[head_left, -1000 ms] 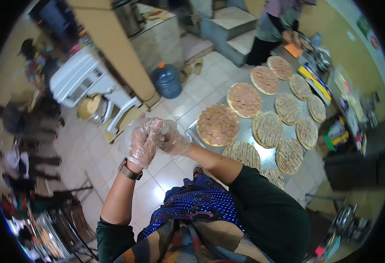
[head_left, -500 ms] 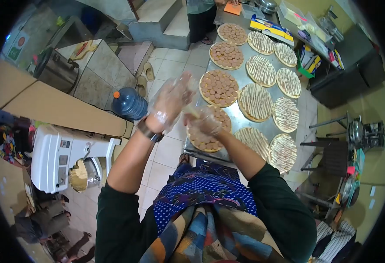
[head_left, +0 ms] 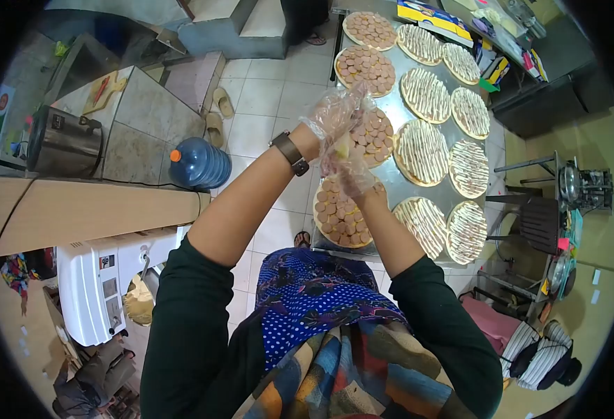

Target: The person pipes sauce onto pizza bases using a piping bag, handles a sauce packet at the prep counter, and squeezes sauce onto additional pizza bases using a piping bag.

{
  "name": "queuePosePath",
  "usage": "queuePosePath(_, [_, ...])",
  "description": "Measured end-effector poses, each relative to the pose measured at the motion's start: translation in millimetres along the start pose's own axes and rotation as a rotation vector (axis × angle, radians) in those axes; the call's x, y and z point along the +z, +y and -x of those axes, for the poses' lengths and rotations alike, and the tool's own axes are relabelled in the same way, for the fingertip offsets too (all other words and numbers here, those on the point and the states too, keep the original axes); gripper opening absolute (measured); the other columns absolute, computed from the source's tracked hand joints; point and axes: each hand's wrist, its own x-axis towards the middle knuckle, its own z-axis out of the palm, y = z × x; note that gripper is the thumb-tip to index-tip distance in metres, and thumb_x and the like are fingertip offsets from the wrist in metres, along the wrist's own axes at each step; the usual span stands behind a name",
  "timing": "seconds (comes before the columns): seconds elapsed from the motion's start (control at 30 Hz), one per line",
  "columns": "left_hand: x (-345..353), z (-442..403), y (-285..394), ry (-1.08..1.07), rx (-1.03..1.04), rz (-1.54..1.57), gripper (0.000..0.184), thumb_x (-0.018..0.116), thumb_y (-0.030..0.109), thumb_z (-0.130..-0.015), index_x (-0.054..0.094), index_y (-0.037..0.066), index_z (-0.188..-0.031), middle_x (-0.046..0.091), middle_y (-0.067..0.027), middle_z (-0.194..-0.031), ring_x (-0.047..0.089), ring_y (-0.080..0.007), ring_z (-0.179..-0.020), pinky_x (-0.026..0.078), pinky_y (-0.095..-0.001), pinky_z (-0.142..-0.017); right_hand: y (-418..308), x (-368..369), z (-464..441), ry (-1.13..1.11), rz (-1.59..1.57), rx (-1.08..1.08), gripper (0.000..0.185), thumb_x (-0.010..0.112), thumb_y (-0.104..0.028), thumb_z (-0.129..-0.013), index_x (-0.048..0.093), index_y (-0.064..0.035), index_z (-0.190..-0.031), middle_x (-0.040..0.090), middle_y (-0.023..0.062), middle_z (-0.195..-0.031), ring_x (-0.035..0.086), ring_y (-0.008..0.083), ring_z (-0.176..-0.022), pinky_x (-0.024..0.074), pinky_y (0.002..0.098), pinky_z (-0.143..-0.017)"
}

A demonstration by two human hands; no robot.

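Both my hands wear clear plastic gloves and meet above the round pizzas near the table's left edge. My left hand (head_left: 336,115) is on top with its fingers closed; what it grips is hidden by the crinkled glove. Just below it, my right hand (head_left: 354,174) closes on a pale yellow piece (head_left: 342,146), whose kind I cannot make out. Under and beside the hands lie pizzas topped with sausage slices: a near one (head_left: 342,220), a partly covered one (head_left: 375,136) and a farther one (head_left: 365,68).
Pizzas striped with white sauce (head_left: 422,153) fill the right side of the metal table (head_left: 307,244). Left of me are a blue water bottle (head_left: 199,164), a white mixer (head_left: 87,293) and a steel pot (head_left: 66,143). A dark chair (head_left: 537,223) stands right; a person's legs (head_left: 305,21) show beyond.
Both hands have shifted right and slightly up, over the sausage-topped pizzas, still close together. The view has moved, so the far end of the table is partly cut off.
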Motion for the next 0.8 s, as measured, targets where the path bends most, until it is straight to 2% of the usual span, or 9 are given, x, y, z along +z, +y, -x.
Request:
queuePosePath(0.13, [3,-4,0,0.043,-0.245,0.134,0.049,0.036,0.046,-0.088,0.047,0.004,-0.064,0.045,-0.0036,-0.061,0.041,-0.0129,-0.060,0.035,-0.0263,-0.061,53,-1,-14,0.034,-0.477,0.043,0.033,0.046,-0.031,-0.083,0.059,-0.0033,-0.070,0.053,0.0068,-0.055,0.053,0.0153,-0.058,0.0419,0.0317,-0.052])
queuePosePath(0.23, [11,-21,-23,-0.026,-0.174,0.126,0.049,0.037,0.047,-0.087,0.046,0.006,-0.062,0.044,-0.0025,-0.059,0.039,-0.0121,-0.059,0.034,-0.0248,-0.060,133,-36,-37,0.198,0.315,-0.190,0.025,0.050,-0.027,-0.082,0.060,-0.0040,-0.080,0.054,0.0071,-0.056,0.054,0.0164,-0.056,0.0415,0.0314,-0.050])
queuePosePath(0.3, [15,-20,-22,-0.016,-0.163,0.095,0.050,0.037,0.047,-0.087,0.046,0.006,-0.060,0.042,-0.0017,-0.057,0.038,-0.0117,-0.057,0.034,-0.0239,-0.060,76,-44,-23,0.223,0.325,-0.173,0.010,0.047,-0.009,-0.079,0.053,-0.0015,-0.083,0.052,0.0042,-0.068,0.053,0.0158,-0.066,0.0444,0.0256,-0.060])
queuePosePath(0.47, [9,-8,-14,-0.057,-0.158,0.184,0.044,0.037,0.044,-0.088,0.052,0.005,-0.076,0.045,-0.0006,-0.066,0.040,-0.0117,-0.063,0.035,-0.0238,-0.062,31,8,0,0.157,0.167,-0.040,0.008,0.047,-0.007,-0.081,0.054,-0.0026,-0.083,0.056,0.0052,-0.075,0.054,0.0174,-0.072,0.0425,0.0273,-0.071])
queuePosePath(0.57, [8,-8,-17,-0.109,-0.231,0.204,0.041,0.038,0.042,-0.089,0.054,0.004,-0.093,0.046,-0.0004,-0.072,0.041,-0.0127,-0.066,0.037,-0.0248,-0.065,71,6,-8,0.230,-0.098,-0.137,0.019,0.056,-0.008,-0.073,0.054,-0.0033,-0.092,0.057,0.0079,-0.067,0.053,0.0187,-0.051,0.0407,0.0304,-0.044])
queuePosePath(0.67, [16,-10,-5,-0.141,-0.162,-0.053,0.042,0.037,0.042,-0.089,0.053,0.004,-0.099,0.046,-0.0014,-0.073,0.042,-0.0132,-0.066,0.037,-0.0252,-0.066,124,-40,-34,0.201,0.212,-0.170,0.020,0.057,-0.012,-0.074,0.053,-0.0045,-0.092,0.057,0.0095,-0.067,0.053,0.0214,-0.052,0.0409,0.0300,-0.045])
queuePosePath(0.7, [17,-12,-20,-0.145,-0.163,-0.052,0.042,0.037,0.042,-0.089,0.053,0.004,-0.099,0.046,-0.0014,-0.073,0.042,-0.0132,-0.066,0.037,-0.0252,-0.066,105,-45,-32,0.268,0.358,-0.388,0.023,0.058,-0.018,-0.075,0.052,-0.0055,-0.093,0.057,0.0108,-0.068,0.053,0.0229,-0.054,0.0415,0.0309,-0.046])
queuePosePath(0.77, [15,-17,-47,-0.048,0.468,-0.578,0.039,0.036,0.037,-0.090,0.051,0.004,-0.102,0.048,-0.0037,-0.075,0.044,-0.0156,-0.068,0.038,-0.0274,-0.067,64,-42,-22,0.339,0.506,-0.610,0.026,0.058,-0.024,-0.076,0.052,-0.0065,-0.094,0.057,0.0121,-0.068,0.054,0.0244,-0.056,0.0421,0.0319,-0.047])
queuePosePath(0.8, [14,-16,-48,0.014,0.683,-0.751,0.038,0.035,0.036,-0.090,0.050,0.003,-0.103,0.049,-0.0045,-0.076,0.045,-0.0164,-0.069,0.039,-0.0282,-0.067,35,-20,-6,0.367,0.607,-0.182,0.028,0.057,-0.027,-0.077,0.052,-0.0071,-0.095,0.057,0.0124,-0.070,0.054,0.0254,-0.058,0.0430,0.0334,-0.050])
